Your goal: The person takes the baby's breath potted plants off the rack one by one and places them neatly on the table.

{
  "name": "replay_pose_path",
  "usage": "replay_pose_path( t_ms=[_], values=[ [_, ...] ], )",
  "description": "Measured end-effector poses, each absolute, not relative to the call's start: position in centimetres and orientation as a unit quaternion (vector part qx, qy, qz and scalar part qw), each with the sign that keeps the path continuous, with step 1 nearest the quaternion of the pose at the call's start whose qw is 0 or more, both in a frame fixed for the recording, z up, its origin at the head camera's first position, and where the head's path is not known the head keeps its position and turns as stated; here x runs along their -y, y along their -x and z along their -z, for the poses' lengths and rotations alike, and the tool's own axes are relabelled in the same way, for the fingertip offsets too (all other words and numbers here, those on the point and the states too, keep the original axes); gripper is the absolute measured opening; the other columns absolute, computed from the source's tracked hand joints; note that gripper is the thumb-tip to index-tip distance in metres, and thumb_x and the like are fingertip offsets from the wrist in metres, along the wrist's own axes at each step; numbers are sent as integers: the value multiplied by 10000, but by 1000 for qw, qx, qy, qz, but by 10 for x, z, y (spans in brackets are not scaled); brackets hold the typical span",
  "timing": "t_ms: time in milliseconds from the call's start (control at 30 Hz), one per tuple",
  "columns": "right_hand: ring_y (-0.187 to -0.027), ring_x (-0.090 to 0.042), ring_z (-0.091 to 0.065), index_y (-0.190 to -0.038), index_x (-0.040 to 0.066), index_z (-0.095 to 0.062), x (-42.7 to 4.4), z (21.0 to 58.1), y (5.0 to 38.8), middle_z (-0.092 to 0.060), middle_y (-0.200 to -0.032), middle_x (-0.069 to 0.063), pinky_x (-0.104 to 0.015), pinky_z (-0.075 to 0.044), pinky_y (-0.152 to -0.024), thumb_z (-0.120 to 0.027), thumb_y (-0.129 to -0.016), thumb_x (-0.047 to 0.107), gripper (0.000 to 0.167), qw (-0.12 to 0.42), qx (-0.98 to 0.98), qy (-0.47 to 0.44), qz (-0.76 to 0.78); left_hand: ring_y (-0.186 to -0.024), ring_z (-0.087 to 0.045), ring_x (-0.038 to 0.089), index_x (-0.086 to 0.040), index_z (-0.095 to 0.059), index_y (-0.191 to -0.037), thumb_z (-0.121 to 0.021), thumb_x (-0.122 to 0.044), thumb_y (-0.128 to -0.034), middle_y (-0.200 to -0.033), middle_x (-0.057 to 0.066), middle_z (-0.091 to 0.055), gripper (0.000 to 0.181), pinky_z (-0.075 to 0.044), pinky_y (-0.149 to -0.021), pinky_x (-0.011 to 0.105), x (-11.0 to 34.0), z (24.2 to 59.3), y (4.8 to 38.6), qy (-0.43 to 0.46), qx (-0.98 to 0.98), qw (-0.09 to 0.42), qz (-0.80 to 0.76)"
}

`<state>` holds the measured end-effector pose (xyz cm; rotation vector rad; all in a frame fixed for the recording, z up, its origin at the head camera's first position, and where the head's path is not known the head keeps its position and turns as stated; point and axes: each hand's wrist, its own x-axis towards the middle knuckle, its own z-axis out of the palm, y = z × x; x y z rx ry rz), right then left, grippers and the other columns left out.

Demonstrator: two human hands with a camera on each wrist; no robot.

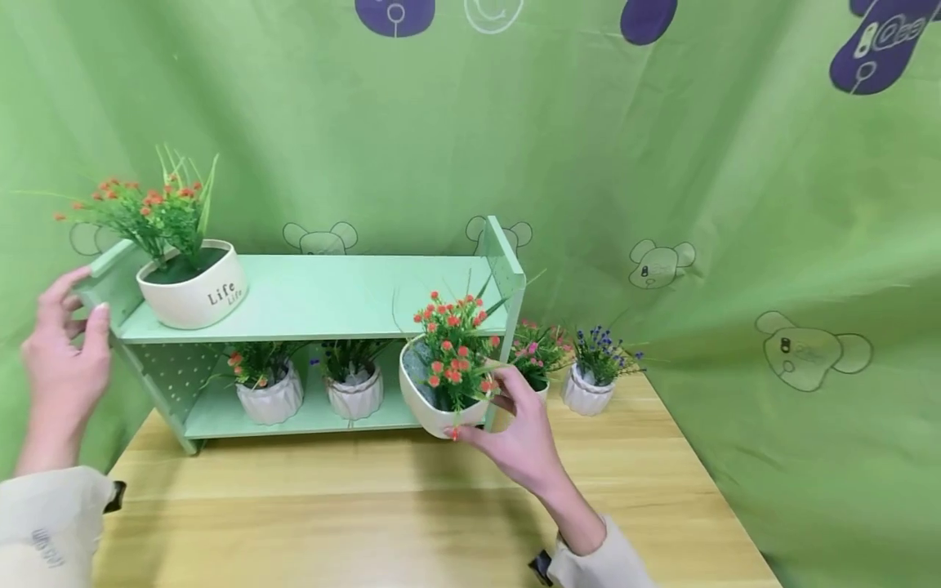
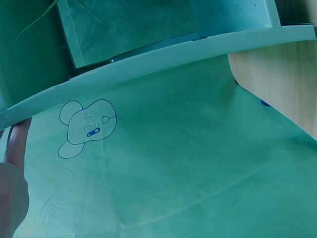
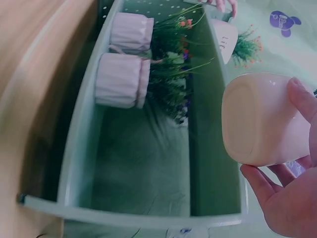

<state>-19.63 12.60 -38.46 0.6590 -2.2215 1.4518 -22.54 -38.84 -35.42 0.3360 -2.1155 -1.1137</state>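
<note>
- Pinching the white pot (image 1: pixel 428 415) on opposite sides, between thumb and fingers of the right hand (image 1: pixel 524 441), from 4 o'clock in the head view.
- Holding it up in front of the right part of the green shelf (image 1: pixel 316 294), at 4 o'clock from the upper board's middle.
- Tilting it off upright, aiming the base toward 7 o'clock and the mouth toward 1 o'clock and the head camera; slanting the rim's long way from 10 to 4 o'clock.
- Pointing the base to 9 o'clock in the right wrist view, laying the base-to-mouth axis nearly level across it.
- Sending red flowers (image 1: pixel 450 351) out of the mouth, toward 1 o'clock.
- Gripping the shelf's left side panel near its top with the left hand (image 1: pixel 66 359), at 9 o'clock.
- Bearing the "Life" pot (image 1: pixel 193 296) upright on the upper board, at 10 o'clock from the held one.
- Showing two small pots (image 1: pixel 270 398) on the lower board, toward 9 o'clock.
- Seeing a blue-flowered pot (image 1: pixel 588 396) on the wooden table (image 1: pixel 331 514), at 3 o'clock.
</note>
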Motion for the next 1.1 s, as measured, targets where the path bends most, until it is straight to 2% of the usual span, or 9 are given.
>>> replay_pose_path(
  t_ms=[133,367,500,600,733,867,1100],
  values=[
    [-1172,-215,-660,-1330,67,-610,-140,396,194,-663,-1338,-96,-346,-624,-990,-978,-634,94,788,213,801,-228,-511,-1091,-597,-43,-477,-393,-1532,-507,-228,-1079,-1508,146,-566,530,-423,-728,-65,390,356,224,-131,821,355,427],
    [-1163,-158,-640,-1329,36,-614,-162,408,197,-666,-1306,-124,-271,-610,-991,-977,-626,70,792,219,809,-214,-502,-1238,-602,72,-499,-375,-1532,-494,-237,-1083,-1535,124,-543,533,-409,-738,-70,395,357,222,-146,822,346,427],
    [-1160,-147,-634,-1331,21,-614,-172,415,197,-654,-1327,-139,-231,-586,-1011,-983,-618,62,804,214,815,-199,-501,-1172,-601,10,-484,-391,-1529,-503,-221,-1079,-1513,120,-563,534,-419,-734,-72,399,359,221,-144,820,354,427],
    [-1142,-82,-627,-1341,10,-610,-180,420,197,-648,-1346,-155,-195,-563,-1021,-983,-611,47,821,218,818,-184,-499,-1113,-596,-33,-469,-405,-1527,-513,-216,-1075,-1493,129,-579,529,-423,-731,-70,399,360,221,-137,819,361,424],
    [-1151,41,-561,-1349,-40,-587,-192,427,196,-605,-1379,-225,-109,-522,-1006,-944,-594,-49,835,233,814,-175,-503,-1220,-604,43,-492,-382,-1530,-502,-227,-1080,-1518,135,-555,536,-411,-725,-79,400,359,221,-140,824,352,421],
    [-1167,97,-515,-1348,-80,-565,-203,436,197,-572,-1388,-271,-54,-494,-988,-893,-570,-125,846,239,809,-167,-510,-1291,-586,105,-498,-359,-1537,-487,-227,-1085,-1546,144,-525,542,-401,-721,-86,400,358,221,-145,829,341,419],
    [-1132,97,-545,-1366,-45,-582,-223,457,200,-612,-1392,-180,-35,-477,-992,-941,-586,-69,859,247,815,-119,-510,-1238,-596,32,-493,-364,-1538,-508,-233,-1081,-1522,148,-547,545,-411,-730,-81,399,357,224,-136,833,341,414]
  ],
)
